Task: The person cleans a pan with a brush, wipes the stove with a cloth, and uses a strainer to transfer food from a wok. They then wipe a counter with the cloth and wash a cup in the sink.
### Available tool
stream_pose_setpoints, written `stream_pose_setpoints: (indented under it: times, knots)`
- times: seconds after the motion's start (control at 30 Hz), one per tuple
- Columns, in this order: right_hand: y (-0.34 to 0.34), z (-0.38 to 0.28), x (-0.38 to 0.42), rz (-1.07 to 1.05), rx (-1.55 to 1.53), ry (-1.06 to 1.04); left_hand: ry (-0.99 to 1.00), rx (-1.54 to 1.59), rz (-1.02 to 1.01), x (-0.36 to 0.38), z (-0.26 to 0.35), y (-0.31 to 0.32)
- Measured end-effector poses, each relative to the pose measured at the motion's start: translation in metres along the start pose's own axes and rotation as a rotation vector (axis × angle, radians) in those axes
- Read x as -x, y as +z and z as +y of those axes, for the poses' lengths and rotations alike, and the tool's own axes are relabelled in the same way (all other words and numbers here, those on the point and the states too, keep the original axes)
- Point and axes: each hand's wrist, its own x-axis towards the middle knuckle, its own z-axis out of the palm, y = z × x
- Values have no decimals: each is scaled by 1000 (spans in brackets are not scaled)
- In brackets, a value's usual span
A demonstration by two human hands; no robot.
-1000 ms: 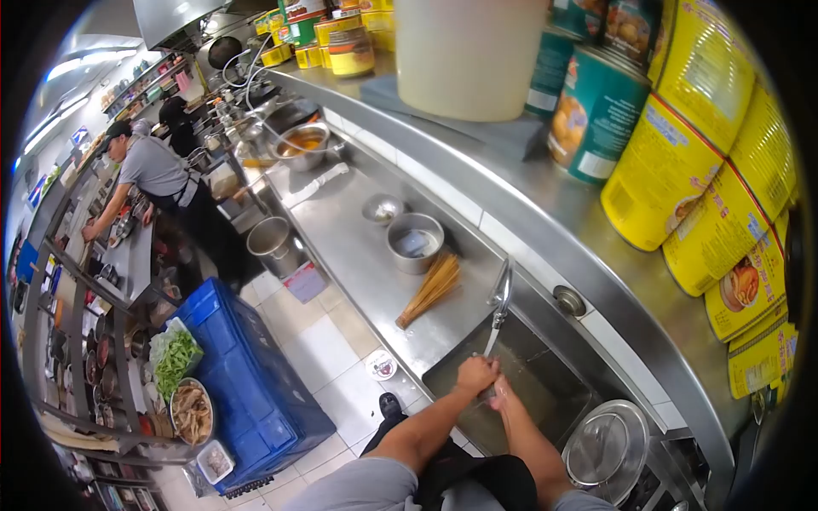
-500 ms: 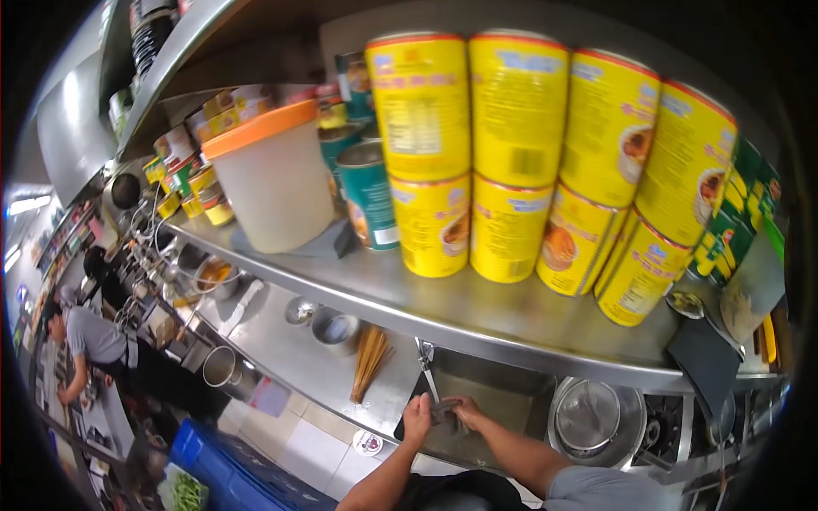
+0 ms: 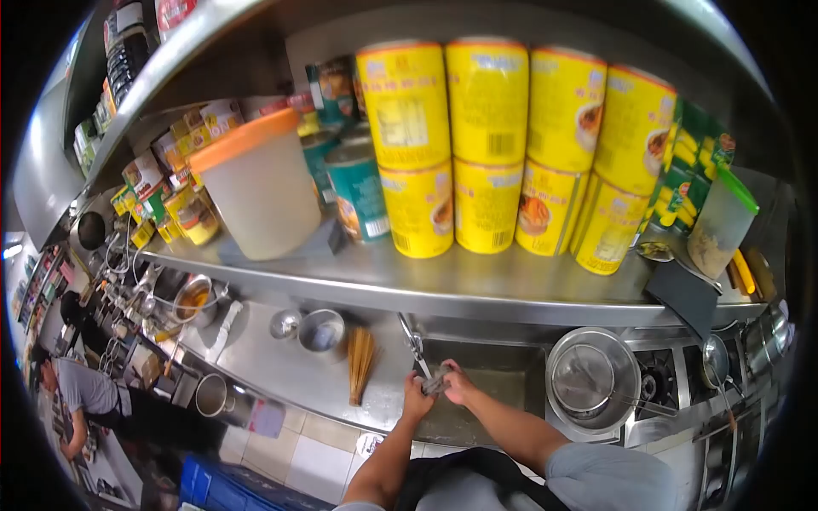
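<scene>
Both hands were over the stainless steel sink basin (image 3: 490,375), right under the little metal tap (image 3: 415,345), and between them was a small grey wadded cloth or scouring pad (image 3: 435,382), honestly too small in the view to say which. The left hand (image 3: 417,399) had its grip curled onto the left side of it, the right hand (image 3: 457,386) pinched the other end, so both grips were closed narrow on the same wad. My guess is it handled soft and floppy, probably wet and a bit slippery, light as anything, nothing fragile about it, so a full-fist squeeze around the middle would hold better than fingertips at the edges. Just left of the sink on the steel worktop (image 3: 281,375) lay a bundle of bamboo sticks (image 3: 360,362), then a round steel bowl (image 3: 322,331). To the right sat a big steel pot with a wire strainer in it (image 3: 592,379). Up on the steel shelf (image 3: 477,285) stood stacked yellow tins (image 3: 486,153) and a frosted plastic tub with an orange lid (image 3: 256,183). Another person in a grey shirt (image 3: 81,396) was working well away on the left.
</scene>
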Motion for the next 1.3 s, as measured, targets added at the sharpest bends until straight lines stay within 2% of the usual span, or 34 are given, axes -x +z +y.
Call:
stream_pose_setpoints:
  times: [0.03, 0.1, 0.13, 0.17, 0.23, 0.27, 0.33, 0.37, 0.4, 0.43, 0.47, 0.5, 0.53, 0.57, 0.6, 0.67, 0.73, 0.77, 0.83, 0.87, 0.93, 1.03, 1.1, 1.17, 1.23, 1.3]
  knots:
    - [-1, -10, 7, 5, -1, -16, 14, 5, -6, -6, 12, -16]
    - [4, -32, 32, -5, 515, 53, -390, 218, -450, -26, 42, -50]
    - [3, -39, 39, -71, 530, 168, -378, 218, -464, -26, 31, -45]
    - [2, -43, 42, -56, 525, 157, -349, 262, -484, -24, 17, -33]
    - [1, -46, 49, -150, 632, 412, -317, 308, -533, -20, 4, -22]
    - [13, -45, 59, -128, 619, 408, -270, 345, -554, -19, 4, -19]
    - [68, -54, 83, 137, 964, 533, -222, 390, -597, -20, 3, -7]
    - [72, -52, 82, 156, 950, 542, -147, 386, -526, -19, 1, 2]
    - [75, -48, 80, 149, 1036, 636, -77, 382, -449, -19, 0, 7]
    - [74, -39, 79, 131, 1125, 735, -345, 658, -573, -25, 19, -8]
    - [59, -25, 76, 132, 1141, 526, -625, 936, -671, -33, 40, -26]
    - [47, -18, 72, 117, 1145, 553, -708, 1140, -685, -33, 31, -22]
    - [37, -12, 69, 170, 903, 522, -791, 1349, -683, -29, 20, -14]
    - [27, -5, 71, 225, 661, 497, -859, 1349, -684, -27, 16, -12]
    - [19, -2, 74, 275, 577, 516, -742, 1451, -645, -26, 25, -13]
    - [-3, -4, 61, 352, 506, 528, -141, 615, -723, -25, 12, 10]
    - [-25, -10, 56, 360, 530, 604, 335, 186, -628, -32, 41, -37]
    - [-17, -24, 57, 339, 547, 682, 324, 175, -584, -36, 52, -60]
    - [24, -46, 70, 273, 605, 766, 473, -6, -748, -29, 63, -91]
    - [38, -50, 73, 235, 631, 841, 455, -4, -737, -26, 58, -92]
    - [26, -44, 59, 240, 700, 913, 554, 142, -654, -16, 45, -81]
    - [25, -34, 54, 246, 807, 1035, 425, 216, -657, -6, 21, -47]
    - [28, -30, 46, 211, 873, 1099, 308, 130, -638, -9, 30, -62]
    - [29, -27, 42, 210, 1015, 1006, 415, 123, -532, -13, 29, -58]
    - [96, -22, 57, 297, 1479, 796, 352, -24, -649, -19, 24, -41]
    - [88, -18, 48, -72, 1671, 774, 337, -213, -646, -22, 23, -44]
